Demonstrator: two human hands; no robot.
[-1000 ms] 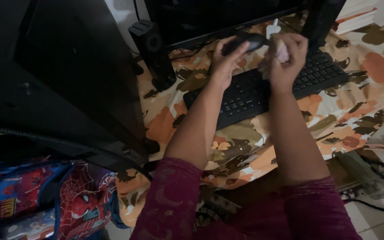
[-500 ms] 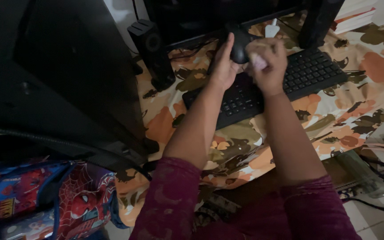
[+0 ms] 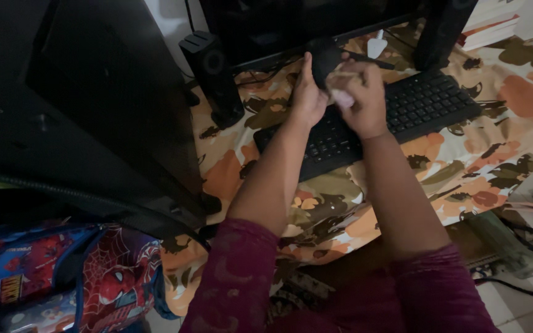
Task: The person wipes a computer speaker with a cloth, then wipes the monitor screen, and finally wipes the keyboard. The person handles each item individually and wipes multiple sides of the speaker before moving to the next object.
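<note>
Sleeves of dark red lead up from the frame's bottom, over the flowered cloth (image 3: 476,166), to the keyboard (image 3: 427,102). Just above the keyboard, the left hand (image 3: 306,95) clasps a black mouse (image 3: 325,58) lifted off the cloth. The right hand (image 3: 359,98), closed on a small pale rag (image 3: 342,97), presses against it. A hard rub could knock the mouse loose onto the keys.

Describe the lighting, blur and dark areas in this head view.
Head view: dim and grainy, lit mostly from the right, where the floral cloth shows brightest. The computer case on the left is near-black, detail lost. The left hand and right hand are slightly motion-blurred around the black mouse. The keyboard keys stay readable as rows.
</note>
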